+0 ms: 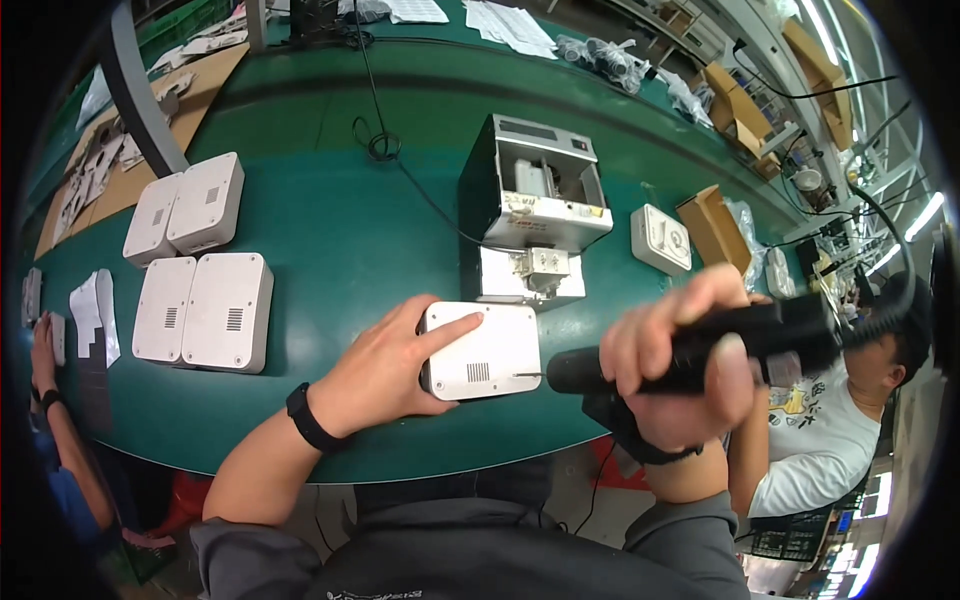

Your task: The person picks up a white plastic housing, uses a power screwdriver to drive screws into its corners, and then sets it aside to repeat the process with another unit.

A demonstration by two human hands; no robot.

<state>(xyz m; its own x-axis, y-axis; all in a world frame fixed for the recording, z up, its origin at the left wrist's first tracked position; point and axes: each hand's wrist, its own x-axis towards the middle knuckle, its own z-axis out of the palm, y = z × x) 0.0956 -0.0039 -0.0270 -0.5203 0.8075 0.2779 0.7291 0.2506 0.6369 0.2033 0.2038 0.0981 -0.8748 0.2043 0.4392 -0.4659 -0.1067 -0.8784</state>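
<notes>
My left hand grips a white plastic box with rounded corners from its left side. The index finger lies across its top face, which has a small slotted vent and holes at the corners. Held in my right hand is a black electric screwdriver, tilted so that its thin bit reaches left over the box's right part. Whether the bit touches the box I cannot tell. Just behind the box stands a grey and black bench machine with a small metal fixture at its front.
Several similar white boxes sit in pairs at the left. Another white unit and an open cardboard box lie at the right. A black cable crosses the green table. Co-workers sit at left and right.
</notes>
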